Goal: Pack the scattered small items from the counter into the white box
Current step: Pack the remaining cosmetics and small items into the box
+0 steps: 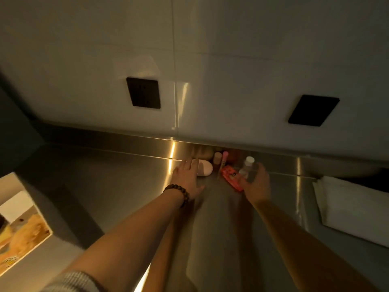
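Note:
Small items lie in a cluster at the back of a steel counter (105, 186). My left hand (187, 178), with a dark bead bracelet on the wrist, rests with spread fingers on a pale pink rounded object (205, 168). My right hand (255, 182) holds a small clear bottle with a white cap (247, 166). Under that hand lies a red-orange packet (230, 178). A small beige tube (217, 158) and a pink stick (224, 158) stand against the back ledge. The white box (19, 224) sits at the left edge, holding yellow and white things.
A white tiled wall (210, 60) with two black socket plates (143, 92) rises behind the counter. A folded white cloth or paper stack (353, 207) lies at the right. A dark panel closes off the left side.

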A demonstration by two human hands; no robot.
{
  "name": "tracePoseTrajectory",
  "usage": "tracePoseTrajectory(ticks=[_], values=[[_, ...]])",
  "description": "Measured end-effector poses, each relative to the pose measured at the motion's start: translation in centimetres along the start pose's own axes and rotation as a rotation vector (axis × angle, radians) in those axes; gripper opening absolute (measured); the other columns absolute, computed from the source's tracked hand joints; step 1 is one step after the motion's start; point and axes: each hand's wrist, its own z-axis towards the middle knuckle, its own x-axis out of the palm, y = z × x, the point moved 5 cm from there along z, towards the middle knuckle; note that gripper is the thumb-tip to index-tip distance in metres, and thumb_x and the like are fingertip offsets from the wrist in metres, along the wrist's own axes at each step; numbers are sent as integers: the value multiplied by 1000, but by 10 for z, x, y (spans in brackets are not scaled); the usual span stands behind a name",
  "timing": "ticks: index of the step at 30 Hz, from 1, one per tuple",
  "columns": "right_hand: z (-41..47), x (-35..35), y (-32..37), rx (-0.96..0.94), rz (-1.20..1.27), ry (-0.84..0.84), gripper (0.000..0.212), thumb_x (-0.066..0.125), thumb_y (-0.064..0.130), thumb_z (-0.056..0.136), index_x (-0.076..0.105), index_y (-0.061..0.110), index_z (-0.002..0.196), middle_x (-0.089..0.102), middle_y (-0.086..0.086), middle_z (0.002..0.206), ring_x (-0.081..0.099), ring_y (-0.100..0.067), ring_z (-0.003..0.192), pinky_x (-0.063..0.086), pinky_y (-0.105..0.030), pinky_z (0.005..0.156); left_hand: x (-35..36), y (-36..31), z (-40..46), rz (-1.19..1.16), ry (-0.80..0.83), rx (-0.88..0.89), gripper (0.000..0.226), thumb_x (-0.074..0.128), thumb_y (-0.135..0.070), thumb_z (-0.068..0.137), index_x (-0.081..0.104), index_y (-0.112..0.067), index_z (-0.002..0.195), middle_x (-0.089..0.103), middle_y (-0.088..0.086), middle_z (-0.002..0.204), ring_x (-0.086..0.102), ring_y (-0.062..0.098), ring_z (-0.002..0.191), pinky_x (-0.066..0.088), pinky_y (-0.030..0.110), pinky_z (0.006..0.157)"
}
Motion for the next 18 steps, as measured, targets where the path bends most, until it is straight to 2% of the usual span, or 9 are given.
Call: tracePoseTrajectory(ticks=[2, 4, 6, 9, 12, 14, 16, 18], values=[[16, 5, -8, -6, 23, 8, 74, 80, 18, 74, 42, 4, 136, 49, -20, 131, 46, -33, 122, 34, -34, 99, 13, -2, 16, 23, 28, 7, 97, 64, -48, 75, 6, -21, 148, 2, 5, 157, -1, 26, 143, 10, 45, 114], [32, 12, -12, -31, 47, 20, 64, 79, 16, 74, 49, 6, 130, 56, -16, 123, 53, -31, 114, 41, -38, 98, 27, -2, 28, 52, 62, 21, 101, 61, -51, 75, -2, -23, 148, -8, 5, 157, -8, 25, 143, 5, 46, 113], [43, 20, -17, -30, 36, 25, 50, 76, 15, 76, 54, 9, 120, 60, -13, 114, 58, -29, 105, 46, -35, 87, 43, -1, 33, 84, 77, 38, 102, 56, -57, 75, -9, -28, 147, -18, 5, 155, -15, 25, 142, 0, 47, 112], [50, 33, -26, 9, 33, 42, 32, 72, 15, 81, 56, 9, 108, 64, -12, 104, 60, -28, 97, 44, -31, 77, 57, 2, 33, 98, 18, 34, 91, 47, -62, 78, -9, -36, 145, -25, 1, 153, -17, 23, 141, -3, 45, 111], [44, 40, -26, -54, 41, 29, 24, 72, 20, 82, 58, 8, 97, 64, -7, 91, 60, -23, 87, 40, -27, 72, 56, 3, 29, 110, -35, 42, 81, 44, -60, 83, -1, -36, 146, -13, 2, 157, -11, 22, 142, 4, 46, 112], [38, 43, -25, -73, 92, 43, 25, 74, 25, 81, 58, 14, 97, 63, 2, 89, 61, -15, 83, 40, -21, 69, 51, 2, 25, 103, -50, 53, 75, 43, -58, 85, 6, -36, 146, -5, 2, 158, -7, 21, 143, 9, 47, 112], [30, 47, -24, -44, 159, 113, 34, 77, 33, 77, 55, 25, 101, 61, 16, 89, 59, 1, 80, 40, -10, 65, 46, 0, 20, 102, -58, 54, 70, 42, -57, 87, 13, -35, 146, 3, 3, 158, -1, 22, 143, 11, 47, 111], [22, 49, -25, -19, 175, 163, 46, 80, 39, 71, 49, 31, 104, 57, 24, 89, 54, 10, 79, 39, -7, 62, 40, -2, 15, 109, -69, 53, 65, 43, -56, 87, 21, -34, 145, 12, 5, 156, 7, 25, 142, 13, 47, 110]])
